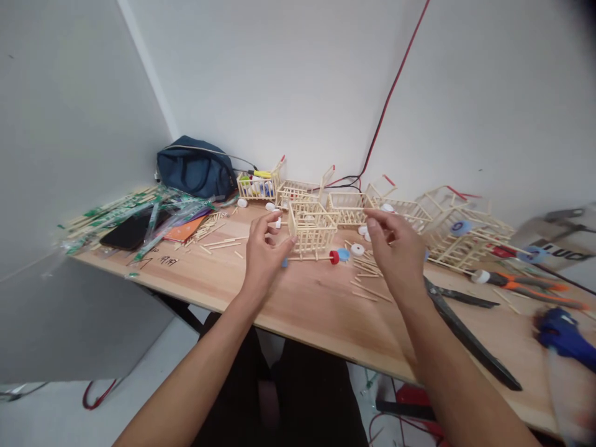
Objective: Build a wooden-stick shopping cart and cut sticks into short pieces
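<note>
In the head view a small cart of thin wooden sticks stands on the table in front of me, tilted a little, with a red bottle cap as a wheel at its lower right. My left hand is curled round its left end, thumb against the sticks. My right hand is raised to the right, apart from this cart, thumb and forefinger drawn close together; whatever they pinch is too small to make out. A blue cap and a white cap lie between the hands.
More stick carts line the wall. Loose sticks lie near my right hand, beside black-handled scissors, orange-handled pliers and a blue glue gun. Leftward are a phone, plastic wrappers and a blue bag.
</note>
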The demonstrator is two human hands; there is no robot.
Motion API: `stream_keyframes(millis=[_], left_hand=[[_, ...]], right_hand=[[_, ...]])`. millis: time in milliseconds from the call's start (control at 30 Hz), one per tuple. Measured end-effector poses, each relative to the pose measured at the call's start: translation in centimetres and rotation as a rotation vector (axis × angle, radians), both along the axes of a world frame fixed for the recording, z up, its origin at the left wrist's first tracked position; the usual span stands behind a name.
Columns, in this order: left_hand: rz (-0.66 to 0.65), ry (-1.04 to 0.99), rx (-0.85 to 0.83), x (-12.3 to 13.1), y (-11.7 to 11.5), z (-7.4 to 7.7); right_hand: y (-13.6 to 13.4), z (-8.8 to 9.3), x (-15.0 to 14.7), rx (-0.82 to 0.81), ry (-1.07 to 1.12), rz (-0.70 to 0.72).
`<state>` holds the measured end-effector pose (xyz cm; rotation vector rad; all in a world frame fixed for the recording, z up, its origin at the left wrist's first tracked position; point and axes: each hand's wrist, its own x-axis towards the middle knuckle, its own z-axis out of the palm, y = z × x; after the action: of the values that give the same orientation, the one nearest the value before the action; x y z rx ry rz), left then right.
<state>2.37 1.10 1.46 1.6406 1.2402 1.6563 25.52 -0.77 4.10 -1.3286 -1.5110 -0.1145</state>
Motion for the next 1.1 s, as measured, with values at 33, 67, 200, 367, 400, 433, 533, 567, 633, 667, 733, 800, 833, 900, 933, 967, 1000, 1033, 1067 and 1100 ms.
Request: stream_keyframes(millis=[33,67,200,367,400,433,533,567,633,667,733,800,833,900,933,967,1000,1033,1067,1100], left_hand=[[0.031,-0.008,0.020,0.0,-0.3,0.0],[0.060,-0.009,0.041,-0.1,-0.7,0.1],[0.102,0.112,0.131,-0.6,-2.1,-0.1],[0.120,0.252,0.130,-1.7,-2.1,-1.0],[0.123,0.258,0.118,-1.8,-1.9,-1.2],[0.129,0.256,0.103,-2.0,-1.7,-1.4],[0.159,0.218,0.063,-2.2,-1.4,-1.5],[0.169,0.203,0.063,-2.3,-1.4,-1.4],[0.185,0.187,0.090,-2.6,-1.6,-1.2],[0.192,0.193,0.117,-2.7,-1.7,-1.1],[0.213,0.247,0.204,-3.1,-2.1,-0.9],[0.230,0.364,0.327,-3.3,-2.5,-1.0],[0.230,0.442,0.391,-3.3,-2.6,-1.1],[0.218,0.610,0.482,-3.0,-3.0,-1.4],[0.210,0.690,0.502,-2.8,-3.1,-1.6],[0.207,0.760,0.508,-2.6,-3.2,-1.7],[0.209,0.818,0.501,-2.3,-3.3,-1.7],[0.216,0.864,0.486,-2.1,-3.4,-1.7],[0.226,0.900,0.464,-2.0,-3.4,-1.6],[0.236,0.931,0.440,-1.9,-3.4,-1.5]], right_hand=[[0.1,-0.6,0.4,-0.099,0.045,0.026],[0.2,-1.4,0.7,-0.199,0.082,0.067],[0.6,-4.3,0.2,-0.409,0.139,0.210],[0.3,-5.3,-1.5,-0.393,0.106,0.292],[0.1,-5.2,-1.7,-0.384,0.098,0.297],[0.0,-5.1,-1.9,-0.377,0.093,0.302],[-0.5,-4.9,-2.4,-0.371,0.088,0.328],[-0.6,-4.9,-2.6,-0.373,0.089,0.339],[-0.7,-4.9,-2.7,-0.370,0.093,0.351],[-0.8,-4.9,-2.8,-0.363,0.098,0.350],[-0.7,-5.1,-2.7,-0.347,0.109,0.330],[-0.5,-5.3,-2.6,-0.341,0.112,0.305],[-0.4,-5.4,-2.5,-0.344,0.111,0.297],[-0.2,-5.6,-2.4,-0.348,0.102,0.285],[-0.2,-5.7,-2.3,-0.346,0.099,0.278],[-0.1,-5.8,-2.2,-0.343,0.097,0.271],[-0.1,-5.9,-2.1,-0.340,0.096,0.262],[0.0,-5.9,-2.0,-0.338,0.097,0.254],[0.0,-6.0,-1.9,-0.335,0.099,0.246],[0.1,-6.0,-1.9,-0.333,0.101,0.239]])
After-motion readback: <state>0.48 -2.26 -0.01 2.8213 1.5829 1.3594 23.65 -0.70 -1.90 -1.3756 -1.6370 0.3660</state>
